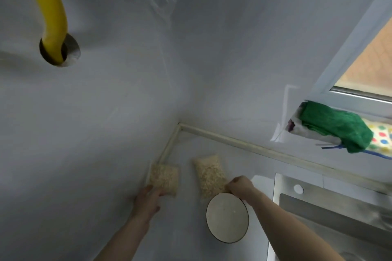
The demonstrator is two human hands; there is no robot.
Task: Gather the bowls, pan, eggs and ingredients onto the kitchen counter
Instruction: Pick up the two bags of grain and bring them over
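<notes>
Two clear bags of pale grain lie on the grey counter [186, 229] near the wall corner. My left hand [148, 199] grips the near end of the left bag [164, 177]. My right hand [240, 185] pinches the near end of the right bag [209, 174]. Just below my right hand a white bowl [227, 217] with a dark rim sits on the counter, its inside showing nothing.
A steel sink [331, 214] lies to the right of the bowl. On the window sill [314, 133] at right lie a green cloth [337, 125] and a dotted cloth [381, 136]. A yellow hose [51, 12] enters a hole in the wall at upper left.
</notes>
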